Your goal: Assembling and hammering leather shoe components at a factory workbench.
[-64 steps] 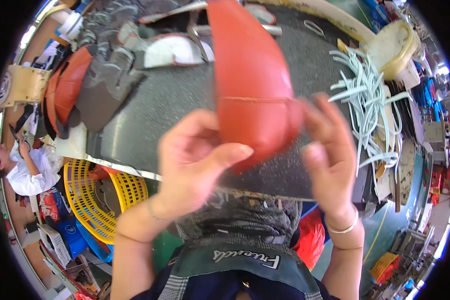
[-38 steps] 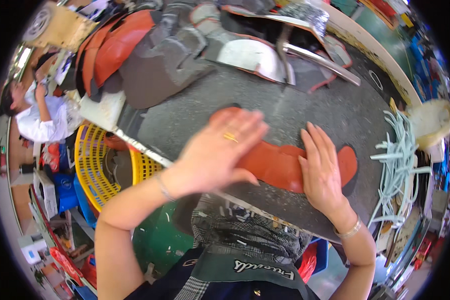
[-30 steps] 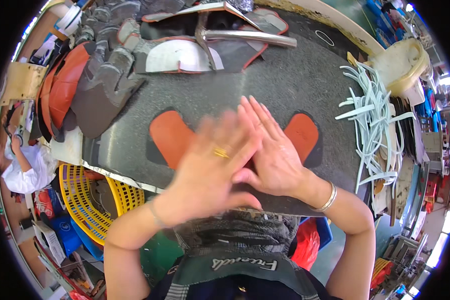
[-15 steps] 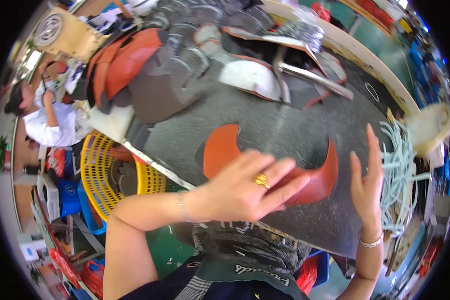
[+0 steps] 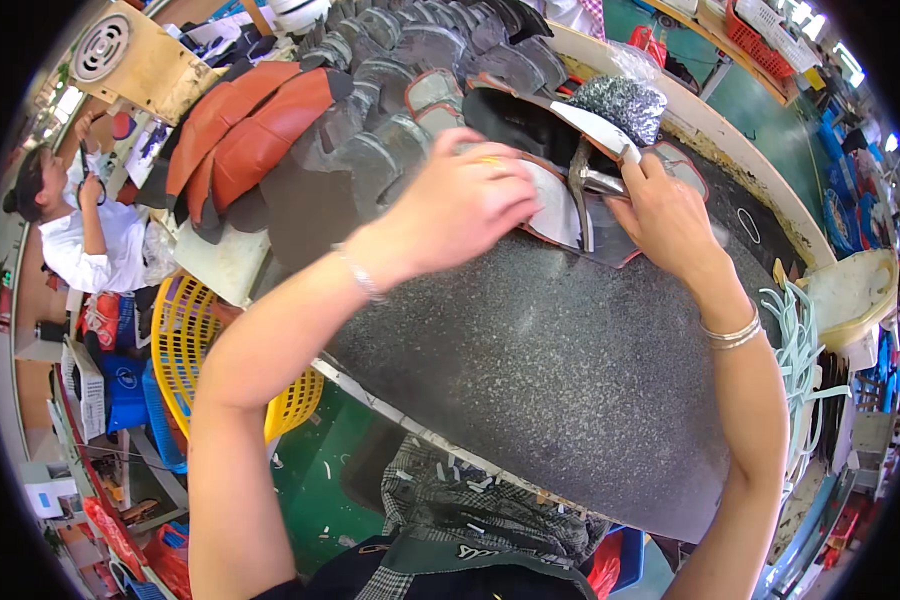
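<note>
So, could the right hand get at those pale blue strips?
Probably yes: the strips lie beside the right forearm, mostly uncovered, though the right hand would first have to leave the hammer.

Green floor point(image 5: 315, 470), dark speckled worktable point(image 5: 530, 380), pale raised border point(image 5: 745, 158), wooden bench point(image 5: 715, 40) beyond, bright lights point(image 5: 848, 62) upper right

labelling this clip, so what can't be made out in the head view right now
Hammer handle: head view, mostly covered by the right hand.
Whether the left hand touches the white-panelled piece: head view, the hand is blurred and covers part of it.
Yellow basket contents: head view, largely behind the left forearm.
</note>
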{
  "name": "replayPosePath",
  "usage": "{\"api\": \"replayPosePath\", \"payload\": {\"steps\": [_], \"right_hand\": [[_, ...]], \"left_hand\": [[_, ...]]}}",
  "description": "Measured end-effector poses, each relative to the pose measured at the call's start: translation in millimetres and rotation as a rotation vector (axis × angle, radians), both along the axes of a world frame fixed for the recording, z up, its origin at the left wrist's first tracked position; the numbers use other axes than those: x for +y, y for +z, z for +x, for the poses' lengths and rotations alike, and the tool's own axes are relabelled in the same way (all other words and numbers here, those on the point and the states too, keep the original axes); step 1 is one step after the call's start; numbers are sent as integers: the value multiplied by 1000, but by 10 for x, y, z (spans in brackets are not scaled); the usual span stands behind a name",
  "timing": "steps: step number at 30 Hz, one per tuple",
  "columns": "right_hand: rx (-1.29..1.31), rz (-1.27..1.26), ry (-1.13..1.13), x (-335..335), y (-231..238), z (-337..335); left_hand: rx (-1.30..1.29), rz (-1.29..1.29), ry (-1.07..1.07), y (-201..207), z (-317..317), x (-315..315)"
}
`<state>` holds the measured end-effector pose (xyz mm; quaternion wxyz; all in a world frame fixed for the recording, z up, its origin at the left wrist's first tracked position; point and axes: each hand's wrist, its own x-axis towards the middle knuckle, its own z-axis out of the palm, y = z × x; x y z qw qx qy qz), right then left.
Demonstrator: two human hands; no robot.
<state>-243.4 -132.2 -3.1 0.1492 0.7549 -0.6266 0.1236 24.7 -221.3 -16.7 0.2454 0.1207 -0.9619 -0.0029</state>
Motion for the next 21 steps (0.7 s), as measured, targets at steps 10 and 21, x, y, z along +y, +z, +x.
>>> {"api": "replayPosePath", "payload": {"steps": [10, 21], "right_hand": [[-602, 343, -232, 754, 354, 40], [-537, 358, -246, 719, -33, -41]], "left_hand": [[-116, -115, -9, 173, -1073, -318], [-126, -181, 118, 232, -1474, -554]]}}
